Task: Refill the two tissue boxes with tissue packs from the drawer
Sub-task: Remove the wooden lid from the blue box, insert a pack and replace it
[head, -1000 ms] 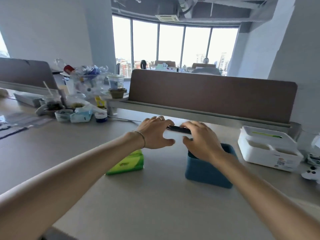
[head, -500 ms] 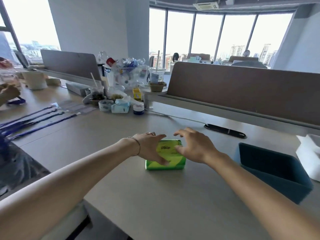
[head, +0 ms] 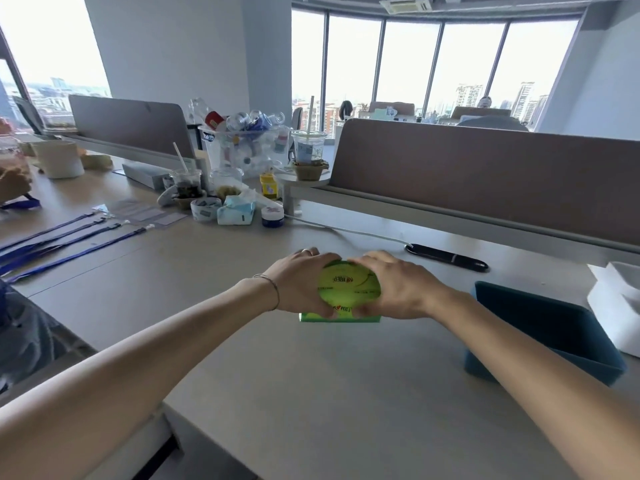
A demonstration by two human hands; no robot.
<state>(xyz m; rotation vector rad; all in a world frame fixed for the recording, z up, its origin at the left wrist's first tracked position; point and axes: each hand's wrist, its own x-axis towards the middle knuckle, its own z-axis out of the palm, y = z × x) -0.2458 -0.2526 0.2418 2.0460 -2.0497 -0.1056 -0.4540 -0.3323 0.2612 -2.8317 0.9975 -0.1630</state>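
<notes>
Whereas half a second ago both hands only rested on the flat pack, the left hand (head: pixel 300 285) and the right hand (head: pixel 398 289) now squeeze the green tissue pack (head: pixel 348 289) from its two ends, fingers curled over the far side and thumbs pressing the near edge, so that its top face bulges upward between them. A thin bracelet (head: pixel 272 289) circles the left wrist and a ring shows on one left finger. The pack's base touches the tabletop (head: pixel 346 393) near its middle, roughly where it lay before. To the right, well apart from the pack, stands the blue tissue box (head: pixel 550 337), its top open; beyond it, at the right edge, sits a white container (head: pixel 620 299). Behind the hands, toward the far edge under the brown divider panel (head: pixel 485 181), lies a black slim object (head: pixel 446 257) with a white cable (head: pixel 346 231) running leftward toward a blue-lidded jar (head: pixel 272 216). Blue lanyards (head: pixel 69 233) lie along the left side.
</notes>
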